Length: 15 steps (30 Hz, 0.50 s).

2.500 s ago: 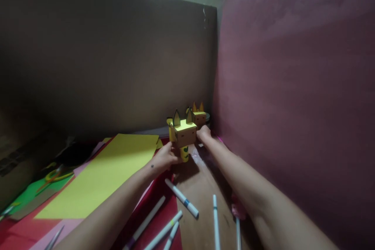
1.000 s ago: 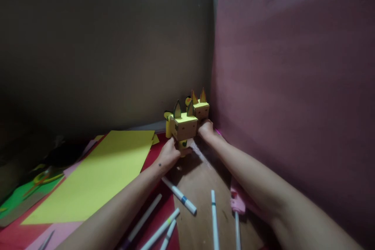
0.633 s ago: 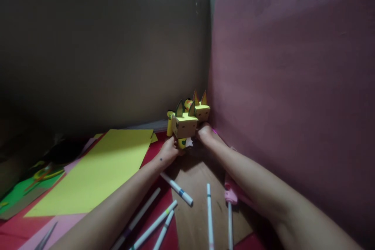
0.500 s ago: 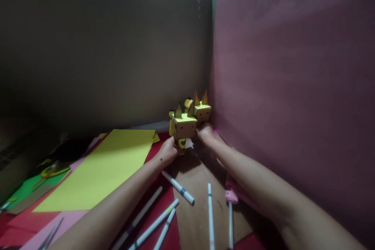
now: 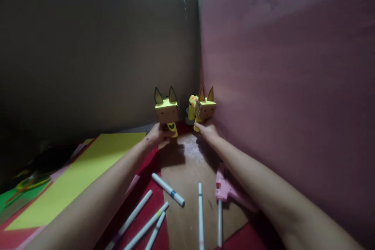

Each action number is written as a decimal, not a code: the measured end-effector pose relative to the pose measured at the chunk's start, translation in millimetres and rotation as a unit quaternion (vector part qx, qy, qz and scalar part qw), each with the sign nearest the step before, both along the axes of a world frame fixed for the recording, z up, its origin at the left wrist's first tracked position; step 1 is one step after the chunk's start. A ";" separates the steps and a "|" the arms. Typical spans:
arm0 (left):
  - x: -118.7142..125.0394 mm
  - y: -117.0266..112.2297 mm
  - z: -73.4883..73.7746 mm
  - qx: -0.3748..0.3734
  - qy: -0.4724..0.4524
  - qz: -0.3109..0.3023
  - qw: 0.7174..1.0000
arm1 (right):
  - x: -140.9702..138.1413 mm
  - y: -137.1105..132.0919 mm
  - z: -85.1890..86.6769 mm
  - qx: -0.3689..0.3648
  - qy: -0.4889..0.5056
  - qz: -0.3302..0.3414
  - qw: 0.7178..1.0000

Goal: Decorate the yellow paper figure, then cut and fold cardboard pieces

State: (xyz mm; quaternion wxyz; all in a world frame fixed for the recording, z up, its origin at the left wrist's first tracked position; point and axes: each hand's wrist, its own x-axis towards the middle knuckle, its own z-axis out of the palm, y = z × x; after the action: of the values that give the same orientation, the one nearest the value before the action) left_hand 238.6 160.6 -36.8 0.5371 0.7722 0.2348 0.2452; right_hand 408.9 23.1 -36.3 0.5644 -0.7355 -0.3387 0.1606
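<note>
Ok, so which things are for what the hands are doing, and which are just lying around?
In use:
left toy, held in the left hand
right toy, held in the right hand

Just lying about:
five white pens
pink glue gun
yellow paper

We see our red and brown worktop (image 5: 184, 222) bearing white markers (image 5: 168, 190), a pink glue gun (image 5: 224, 189) and coloured paper (image 5: 93, 160).

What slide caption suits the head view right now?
Left hand and right hand each grip an eared cardboard figure, beyond white markers and a pink glue gun.
</note>
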 end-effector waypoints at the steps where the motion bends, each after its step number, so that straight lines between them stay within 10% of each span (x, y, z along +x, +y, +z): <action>1: 5.1 2.1 -2.1 -0.003 0.000 -0.004 1.000 | 1.9 -1.8 -0.6 0.003 -0.001 -0.004 1.000; 15: 67.4 32.9 -35.5 0.010 0.079 0.011 0.997 | 12.6 -5.0 8.2 0.010 -0.016 0.005 1.000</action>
State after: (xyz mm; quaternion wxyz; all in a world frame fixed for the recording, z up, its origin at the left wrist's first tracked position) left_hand 305.9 193.5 -72.3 0.5065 0.7919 0.2820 0.1918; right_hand 421.5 18.1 -28.2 0.5659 -0.7304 -0.3527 0.1481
